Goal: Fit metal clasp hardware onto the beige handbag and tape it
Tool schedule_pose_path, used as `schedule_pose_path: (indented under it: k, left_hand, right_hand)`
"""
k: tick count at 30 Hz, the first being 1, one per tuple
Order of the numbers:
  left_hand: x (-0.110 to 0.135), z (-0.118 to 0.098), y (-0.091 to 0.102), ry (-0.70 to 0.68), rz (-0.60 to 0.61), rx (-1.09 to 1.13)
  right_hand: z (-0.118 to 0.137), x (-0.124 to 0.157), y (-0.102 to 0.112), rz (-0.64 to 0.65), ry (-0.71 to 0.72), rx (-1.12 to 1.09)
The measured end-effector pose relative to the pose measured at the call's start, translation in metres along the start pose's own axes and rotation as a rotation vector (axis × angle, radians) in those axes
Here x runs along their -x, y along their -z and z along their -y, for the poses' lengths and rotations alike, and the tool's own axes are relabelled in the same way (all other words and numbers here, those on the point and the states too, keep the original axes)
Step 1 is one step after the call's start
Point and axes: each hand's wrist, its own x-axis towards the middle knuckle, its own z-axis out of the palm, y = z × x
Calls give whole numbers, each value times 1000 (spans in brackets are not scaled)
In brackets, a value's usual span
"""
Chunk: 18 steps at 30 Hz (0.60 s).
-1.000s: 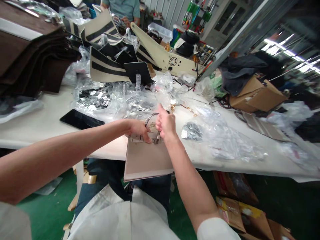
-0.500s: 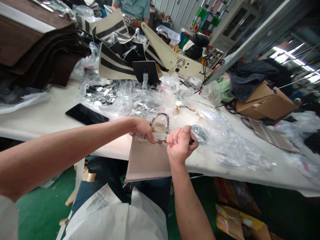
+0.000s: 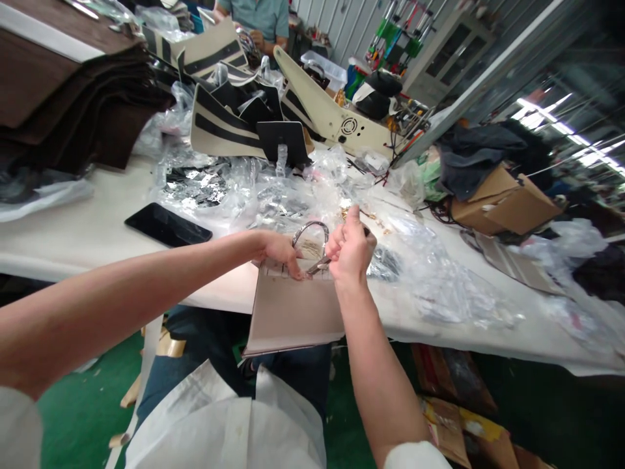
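Observation:
A flat beige bag panel (image 3: pixel 293 312) rests at the table's front edge, its lower part jutting out over my lap. A wrapped, curved handle (image 3: pixel 312 225) arches from its upper edge. My left hand (image 3: pixel 284 253) grips the panel's upper left, fingers pressed beside the handle's base. My right hand (image 3: pixel 350 246) is closed around a metal hand tool that looks like pliers (image 3: pixel 319 266). The tool's tip meets the panel close to my left fingertips. The tool slants up to the right, its dark end poking out past my fist. The exact spot under the tip is hidden.
Plastic bags (image 3: pixel 434 280) and a heap of small metal plates (image 3: pixel 198 185) cover much of the table (image 3: pixel 102 244). A black phone (image 3: pixel 168 225) lies to the left, near stacked brown sheets (image 3: pixel 53 98). Across the table sits another person (image 3: pixel 258 23). A cardboard box (image 3: pixel 508 198) stands right.
My right hand has risen and tilted, turning the tool from nearly level to a steep slant. My left hand stays on the panel. The view has shifted slightly.

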Motion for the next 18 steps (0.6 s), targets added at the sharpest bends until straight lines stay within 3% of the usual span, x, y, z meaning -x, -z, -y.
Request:
schedule_pose_path:
  k: [8,15,18]
  left_hand:
    - [-2,4,3,61,-18,108]
    - [-10,9,6,59,-10,104]
    - [-9,10,7,55,-8,65]
  right_hand:
    - [-2,16,-7,-25,36,84]
    - [-18,68,-1,-148,327,54]
    - [-23,77,2,-143,378,29]
